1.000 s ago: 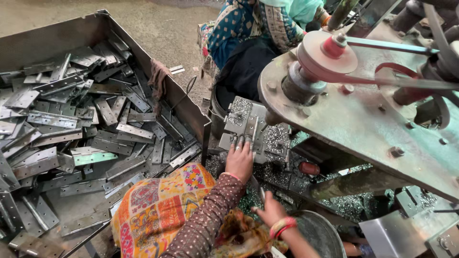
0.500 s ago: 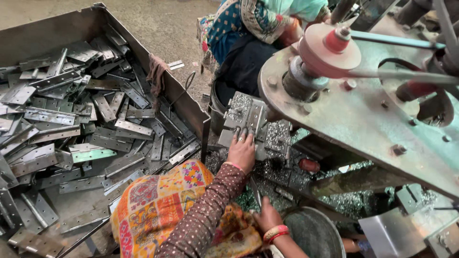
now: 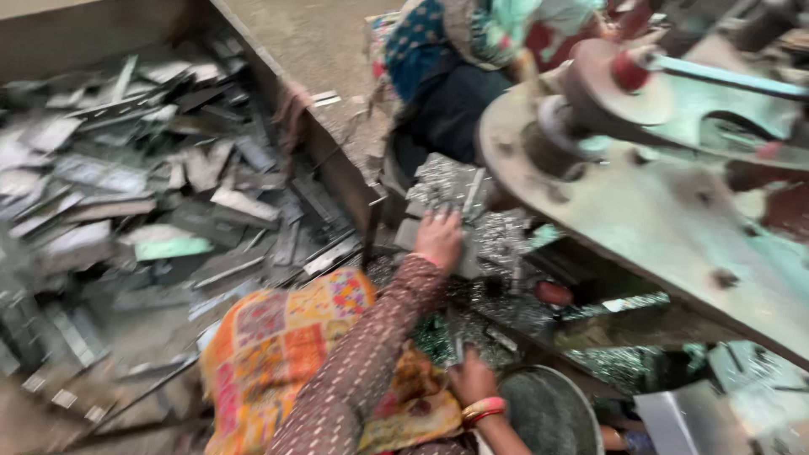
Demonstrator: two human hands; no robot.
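Observation:
The picture is blurred by motion. My left hand (image 3: 438,240), in a brown dotted sleeve, reaches forward onto a stack of punched grey metal plates (image 3: 451,187) under the press, with its fingers curled over a plate's edge. My right hand (image 3: 472,379), with red and gold bangles at the wrist, sits low among shiny metal scrap (image 3: 506,307) beside a round metal bucket (image 3: 548,413). A small metal piece shows at its fingertips, but the grip is unclear. An orange patterned cloth (image 3: 278,345) lies over my lap.
A large metal bin (image 3: 337,168) on the left holds several flat grey metal strips (image 3: 152,202). A green-painted press frame with a wheel and red knob (image 3: 624,72) overhangs from the right. Another person in blue and teal clothing (image 3: 455,59) sits beyond the plates.
The camera has swung, blurring the view. My left hand stays on the plate stack. My right hand has dropped lower, next to the bucket.

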